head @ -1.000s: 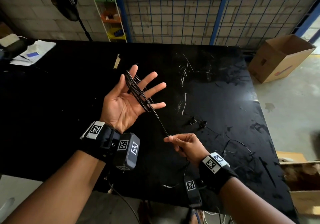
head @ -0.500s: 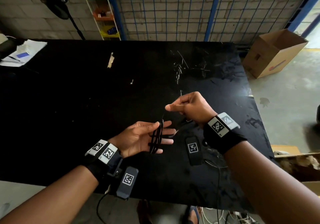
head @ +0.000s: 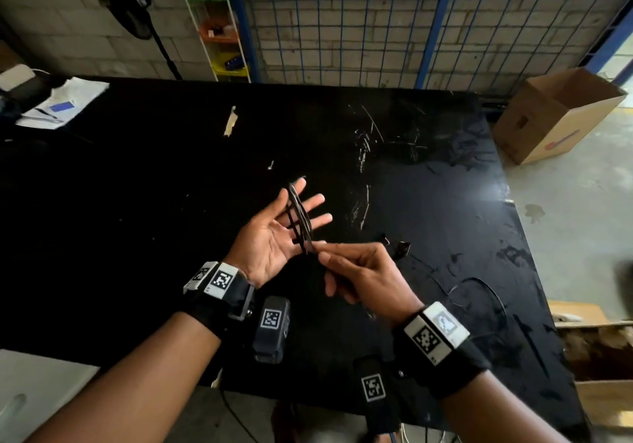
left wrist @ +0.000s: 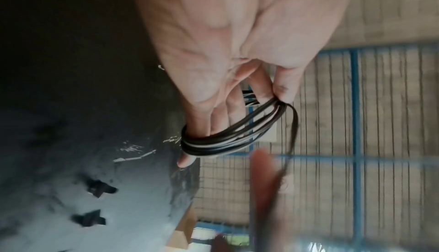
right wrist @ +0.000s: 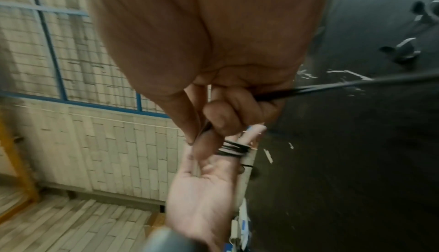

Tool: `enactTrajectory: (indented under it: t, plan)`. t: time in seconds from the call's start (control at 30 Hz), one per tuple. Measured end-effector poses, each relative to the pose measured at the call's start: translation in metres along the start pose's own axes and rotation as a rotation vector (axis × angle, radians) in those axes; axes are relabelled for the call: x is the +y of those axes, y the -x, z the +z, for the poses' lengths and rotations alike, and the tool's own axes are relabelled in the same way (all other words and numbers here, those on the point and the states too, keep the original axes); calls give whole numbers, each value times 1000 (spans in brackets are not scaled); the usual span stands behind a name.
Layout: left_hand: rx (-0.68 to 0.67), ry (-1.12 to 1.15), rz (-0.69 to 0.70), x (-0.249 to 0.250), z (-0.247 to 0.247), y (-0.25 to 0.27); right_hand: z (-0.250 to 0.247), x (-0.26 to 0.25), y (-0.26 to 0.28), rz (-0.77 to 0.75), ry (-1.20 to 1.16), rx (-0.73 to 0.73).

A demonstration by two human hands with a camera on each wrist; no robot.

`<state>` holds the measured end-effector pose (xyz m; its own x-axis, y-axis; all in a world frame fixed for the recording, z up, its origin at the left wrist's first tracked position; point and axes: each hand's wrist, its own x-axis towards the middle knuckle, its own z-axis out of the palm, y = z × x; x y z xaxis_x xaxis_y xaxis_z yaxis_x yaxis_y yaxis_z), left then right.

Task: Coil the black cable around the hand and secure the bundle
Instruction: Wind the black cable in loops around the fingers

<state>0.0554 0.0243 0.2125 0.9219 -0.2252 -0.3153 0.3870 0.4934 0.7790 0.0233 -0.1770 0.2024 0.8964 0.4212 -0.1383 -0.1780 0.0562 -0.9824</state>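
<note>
My left hand [head: 279, 233] is held palm up over the black table [head: 137, 202], fingers spread and straight. Several turns of the thin black cable [head: 300, 218] wrap around those fingers; the left wrist view shows the loops [left wrist: 225, 139] circling from little finger to index finger. My right hand [head: 356, 271] sits just right of the left palm and pinches the cable's free run between thumb and forefinger [right wrist: 209, 124]. The cable [right wrist: 332, 87] runs on through the curled right fingers and off to the right. The slack end [head: 479, 291] lies on the table.
Two small black binder clips [head: 397, 245] lie on the table just beyond my right hand. Papers [head: 61, 103] sit at the far left corner. A cardboard box [head: 555, 113] stands on the floor at the right, and a wire fence backs the table.
The right hand has swung from beyond the left fingers back down to beside the left palm, carrying the cable. The left hand rose and turned more upright with the coil on it.
</note>
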Motion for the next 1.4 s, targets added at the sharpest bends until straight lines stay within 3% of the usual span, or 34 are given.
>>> enactTrajectory:
  t: [0.1,0.23,0.47,0.63,0.77,0.93,1.03,1.2,1.4]
  plan:
    - [-29,116,56,13,-1,-3,-1,15,6,25,-43,-12]
    - [-171,210,88,27,1,2,-11,35,4,93,-92,0]
    - [-477,264,-15,30,15,16,-22,55,-9,211,-64,-149]
    - [-564,148,-151,27,23,30,-45,50,-32,109,141,85]
    - [-503,-108,-263,10,15,37,-65,21,-50,5,202,200]
    - [-283,-383,-319,-10,5,34,-60,-14,-53,-102,545,125]
    - [-192,-457,-292,-15,2,25,-46,-18,-48,-164,549,128]
    - [-36,-403,-184,-19,-4,16,-29,-19,-30,-163,429,128]
    - [82,-94,-12,-1,-14,4,-12,2,-11,-103,86,67]
